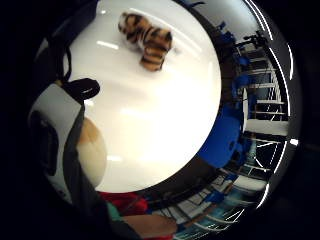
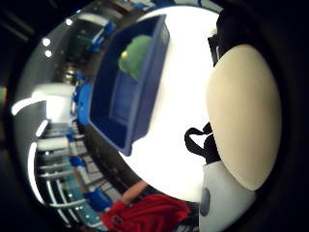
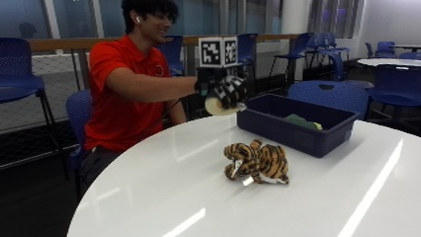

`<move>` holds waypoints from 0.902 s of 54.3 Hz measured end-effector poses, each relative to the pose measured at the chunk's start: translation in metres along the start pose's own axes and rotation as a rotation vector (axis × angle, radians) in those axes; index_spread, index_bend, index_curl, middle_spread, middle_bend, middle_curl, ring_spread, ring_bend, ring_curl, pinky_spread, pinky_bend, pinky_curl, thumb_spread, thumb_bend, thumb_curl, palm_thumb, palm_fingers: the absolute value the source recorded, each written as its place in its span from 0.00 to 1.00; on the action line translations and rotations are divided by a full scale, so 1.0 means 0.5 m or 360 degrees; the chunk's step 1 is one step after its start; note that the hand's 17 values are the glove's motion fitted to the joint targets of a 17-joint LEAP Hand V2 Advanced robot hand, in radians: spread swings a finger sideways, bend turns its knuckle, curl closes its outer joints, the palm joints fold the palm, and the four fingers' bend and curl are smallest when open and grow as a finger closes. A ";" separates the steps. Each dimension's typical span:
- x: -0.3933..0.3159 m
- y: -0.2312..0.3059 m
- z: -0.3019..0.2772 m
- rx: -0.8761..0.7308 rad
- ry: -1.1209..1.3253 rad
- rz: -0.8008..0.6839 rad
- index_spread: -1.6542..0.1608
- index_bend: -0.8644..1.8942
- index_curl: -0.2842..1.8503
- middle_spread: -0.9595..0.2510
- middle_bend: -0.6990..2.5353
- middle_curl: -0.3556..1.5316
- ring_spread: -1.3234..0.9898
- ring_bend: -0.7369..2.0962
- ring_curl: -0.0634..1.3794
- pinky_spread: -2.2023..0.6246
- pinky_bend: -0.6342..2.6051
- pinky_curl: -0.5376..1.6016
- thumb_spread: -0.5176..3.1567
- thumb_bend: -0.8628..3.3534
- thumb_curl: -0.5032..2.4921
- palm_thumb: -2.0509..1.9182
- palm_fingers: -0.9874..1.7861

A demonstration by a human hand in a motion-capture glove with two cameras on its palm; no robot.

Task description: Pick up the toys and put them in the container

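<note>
My grip [image 3: 224,94] clasps a cream round toy [image 3: 216,106] in the air beside the blue container [image 3: 296,129], ready to drop in. Tiger toy [image 3: 258,162] waits mid-desk [image 3: 164,197]; green toy [image 3: 299,121] already inside.

A cafeteria-like hall: round white tables [image 3: 197,197], rows of blue chairs [image 3: 329,91].
</note>
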State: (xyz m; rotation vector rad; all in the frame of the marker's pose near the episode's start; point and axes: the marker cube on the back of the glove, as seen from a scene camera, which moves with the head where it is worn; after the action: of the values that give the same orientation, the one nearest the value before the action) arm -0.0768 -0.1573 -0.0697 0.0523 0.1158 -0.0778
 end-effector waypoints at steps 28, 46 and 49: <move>-0.423 -0.180 -0.048 -0.0034 -0.0280 -0.0226 0.67 0.40 0.41 0.36 0.37 0.55 0.31 0.56 0.47 0.62 0.49 0.46 0.30 0.23 0.47 0.68 0.66; -0.330 -0.163 -0.015 -0.0093 -0.0327 -0.0350 0.70 0.37 0.37 0.58 0.29 0.51 0.43 0.41 0.39 0.73 0.46 0.44 0.42 0.18 0.37 0.50 0.29; -0.286 -0.163 -0.019 -0.0063 -0.0291 -0.0311 0.71 0.37 0.36 0.61 0.28 0.49 0.45 0.38 0.36 0.75 0.45 0.42 0.42 0.18 0.35 0.49 0.29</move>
State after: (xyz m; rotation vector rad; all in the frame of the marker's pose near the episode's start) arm -0.2260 -0.2272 -0.0660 -0.0058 -0.0607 -0.2748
